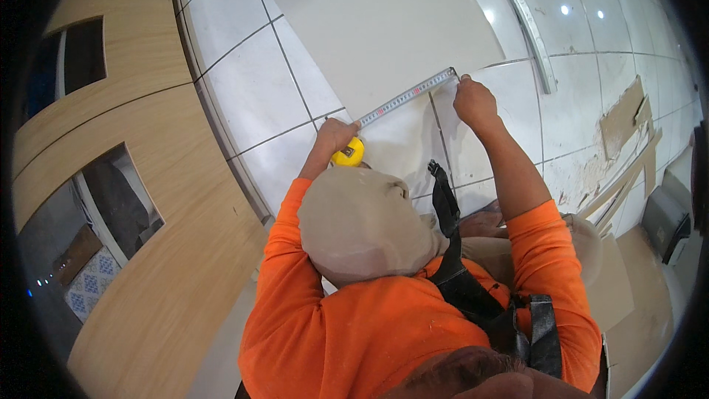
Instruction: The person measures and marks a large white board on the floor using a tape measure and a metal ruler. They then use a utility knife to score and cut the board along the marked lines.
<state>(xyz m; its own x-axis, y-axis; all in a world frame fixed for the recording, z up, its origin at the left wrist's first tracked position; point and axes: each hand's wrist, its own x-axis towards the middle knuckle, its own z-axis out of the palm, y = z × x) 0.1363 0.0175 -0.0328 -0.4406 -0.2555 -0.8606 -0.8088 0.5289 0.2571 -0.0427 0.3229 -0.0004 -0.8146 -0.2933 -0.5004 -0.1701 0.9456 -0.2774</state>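
A metal tape measure blade [405,96] stretches along the near edge of a large beige board [369,7] lying on the tiled floor. My left hand [332,137] is closed on the tape at its left end, with the yellow case [348,153] just below my fingers. My right hand [475,103] pinches the far end of the blade at the board's right side. My knee in beige trousers [362,222] is under my left hand, and a black strap [445,207] with a buckle hangs beside it.
Wooden panels with cut-out openings [148,140] run along the left. A long metal bar [529,26] lies right of the board on white tiles [251,81]. Broken board pieces [620,122] with crumbs lie at the right, near a dark grey case [661,218].
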